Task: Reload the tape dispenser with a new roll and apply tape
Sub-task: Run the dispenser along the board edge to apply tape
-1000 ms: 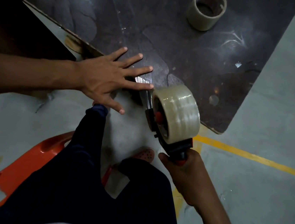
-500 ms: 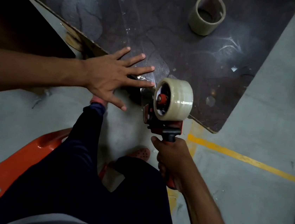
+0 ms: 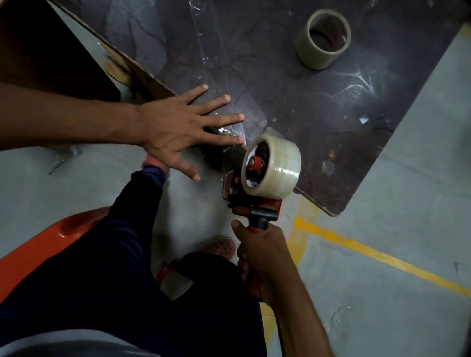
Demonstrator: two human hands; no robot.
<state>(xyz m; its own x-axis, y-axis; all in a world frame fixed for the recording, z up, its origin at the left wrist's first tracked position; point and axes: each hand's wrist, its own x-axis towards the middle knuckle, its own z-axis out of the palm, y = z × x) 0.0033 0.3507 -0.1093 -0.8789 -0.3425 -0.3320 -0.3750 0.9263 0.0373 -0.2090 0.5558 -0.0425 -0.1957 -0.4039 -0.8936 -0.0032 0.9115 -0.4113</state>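
Observation:
My right hand [image 3: 260, 257] grips the handle of a red and black tape dispenser [image 3: 250, 202] that carries a full clear tape roll [image 3: 277, 170]. The dispenser hangs just off the near edge of a dark board [image 3: 295, 103]. A strip of clear tape [image 3: 204, 28] runs along the board from the far side to that edge, and a short length spans from the edge to the dispenser's front. My left hand [image 3: 175, 130] lies flat with fingers spread on the strip's near end. An almost spent tape roll [image 3: 323, 38] stands at the far right of the board.
I sit on an orange plastic chair [image 3: 35, 246], my dark-trousered legs stretching toward the board. The grey concrete floor has a yellow painted line [image 3: 367, 250] at the right. A brown box or cabinet [image 3: 37, 50] sits at the left.
My right hand turned the dispenser from tilted to upright and drew it slightly back off the board's edge. My left hand stayed flat on the tape end.

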